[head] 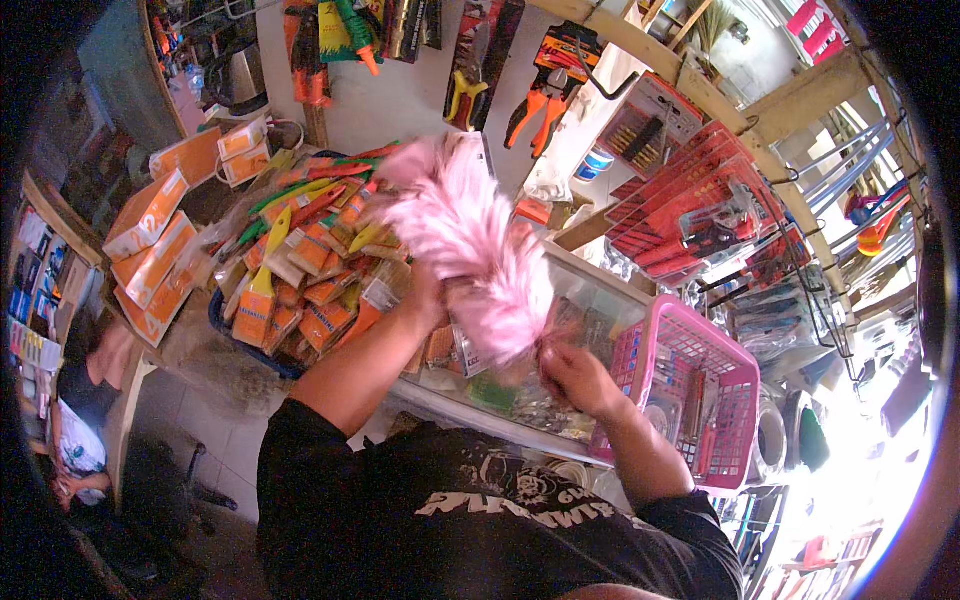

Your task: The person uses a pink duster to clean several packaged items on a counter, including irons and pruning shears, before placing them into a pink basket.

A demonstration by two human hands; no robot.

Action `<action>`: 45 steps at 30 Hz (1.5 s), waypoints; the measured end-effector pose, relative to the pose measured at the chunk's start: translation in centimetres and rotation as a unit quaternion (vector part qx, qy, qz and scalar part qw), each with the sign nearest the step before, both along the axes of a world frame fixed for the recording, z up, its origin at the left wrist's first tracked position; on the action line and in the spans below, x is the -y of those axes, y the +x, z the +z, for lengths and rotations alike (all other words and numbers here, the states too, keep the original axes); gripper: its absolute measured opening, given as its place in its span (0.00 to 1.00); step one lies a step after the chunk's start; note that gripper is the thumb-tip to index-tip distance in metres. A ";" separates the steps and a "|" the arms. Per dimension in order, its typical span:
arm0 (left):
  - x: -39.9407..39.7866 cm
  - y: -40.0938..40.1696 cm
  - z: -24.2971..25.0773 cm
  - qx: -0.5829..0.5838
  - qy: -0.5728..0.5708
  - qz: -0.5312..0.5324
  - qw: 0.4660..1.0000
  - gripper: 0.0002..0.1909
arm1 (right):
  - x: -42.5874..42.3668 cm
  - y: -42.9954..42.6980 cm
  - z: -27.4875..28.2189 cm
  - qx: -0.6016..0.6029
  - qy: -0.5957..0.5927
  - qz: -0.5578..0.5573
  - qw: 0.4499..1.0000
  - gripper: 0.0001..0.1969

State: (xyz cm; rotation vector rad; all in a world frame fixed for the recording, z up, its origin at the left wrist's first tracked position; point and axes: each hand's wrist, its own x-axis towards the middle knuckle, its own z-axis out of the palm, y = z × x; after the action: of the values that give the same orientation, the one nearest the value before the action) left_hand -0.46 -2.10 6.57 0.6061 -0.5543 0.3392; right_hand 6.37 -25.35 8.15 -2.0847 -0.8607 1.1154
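A fluffy pink duster (480, 255), blurred by motion, spans the middle of the view above a glass-topped counter (600, 277). My right hand (577, 375) is closed around its lower right end, where the handle seems to be. On the other side, my left hand (426, 292) is blurred and partly covered by the fluff. I cannot tell whether it holds anything. Close to it, a dark blue basket (247, 339) is heaped with packaged paintbrushes (319, 277) with yellow, green and red handles. White-edged packaging (472, 356) shows just below the duster.
Orange boxes (154, 240) stand left of the basket. A pink plastic basket (739, 382) holding packages sits on the right. Pliers (538, 112) and red tool packs (697, 210) hang ahead from hooks on a wooden frame (810, 82). Another person (79, 450) is at far left.
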 end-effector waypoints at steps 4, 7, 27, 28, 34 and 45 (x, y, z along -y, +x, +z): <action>1.1 -0.5 0.4 -0.219 0.019 0.222 0.950 0.43 | -0.1 0.9 -0.3 -0.043 0.020 -0.114 0.992 0.22; 0.8 -0.5 -1.0 -0.148 0.012 0.082 0.986 0.43 | -0.3 -0.4 0.4 -0.033 0.026 0.002 0.999 0.22; 1.0 1.0 -3.6 -0.281 0.007 0.218 0.935 0.42 | -0.5 0.7 0.7 -0.084 0.053 -0.141 0.985 0.19; 1.1 1.2 -3.6 -0.292 -0.037 0.212 0.932 0.42 | -0.4 0.5 0.4 -0.083 0.054 -0.141 0.985 0.19; 1.5 0.5 -0.4 -0.203 -0.022 0.139 0.969 0.43 | -0.4 0.6 0.6 -0.046 0.058 -0.135 0.988 0.20; -0.1 1.9 -3.1 -0.057 -0.010 0.055 0.997 0.46 | -0.3 -0.2 0.2 -0.004 0.045 -0.007 0.999 0.19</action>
State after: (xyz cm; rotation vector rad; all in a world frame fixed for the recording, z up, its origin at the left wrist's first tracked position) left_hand 1.41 -1.98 3.52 0.6336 -0.4081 0.4108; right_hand 6.14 -25.10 8.37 -2.0090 -0.8749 1.0581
